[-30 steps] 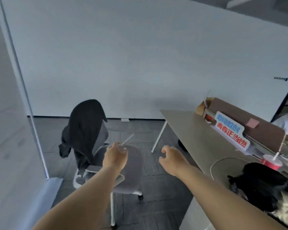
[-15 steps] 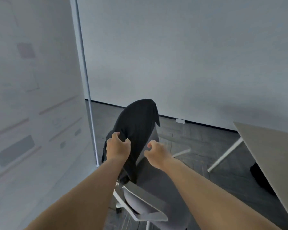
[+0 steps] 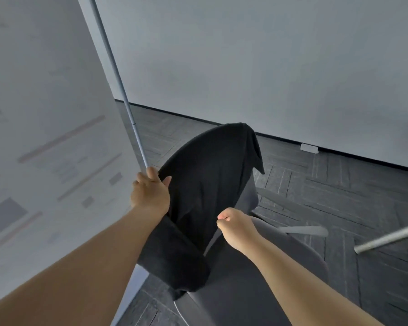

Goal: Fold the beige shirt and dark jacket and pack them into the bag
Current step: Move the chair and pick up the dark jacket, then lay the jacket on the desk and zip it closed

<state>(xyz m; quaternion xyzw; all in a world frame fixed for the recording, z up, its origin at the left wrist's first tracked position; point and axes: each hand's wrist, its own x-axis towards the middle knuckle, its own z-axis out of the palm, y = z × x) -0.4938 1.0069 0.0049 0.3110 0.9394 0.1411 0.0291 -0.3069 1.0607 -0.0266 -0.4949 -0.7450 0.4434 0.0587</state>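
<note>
The dark jacket (image 3: 207, 175) hangs draped over the backrest of a grey office chair (image 3: 257, 278), with one sleeve trailing down the chair's left side. My left hand (image 3: 150, 192) grips the jacket's left edge near the top of the backrest. My right hand (image 3: 233, 223) is closed on the jacket's lower right edge, just above the seat. The beige shirt and the bag are out of view.
A glass partition with a metal post (image 3: 125, 100) stands close on the left. A white wall runs behind the chair. A white table leg (image 3: 386, 238) slants in at the right over dark herringbone floor (image 3: 339, 196).
The view has swung left and closer to the chair, and the table has left the frame. Both hands have reached the jacket and closed on its edges.
</note>
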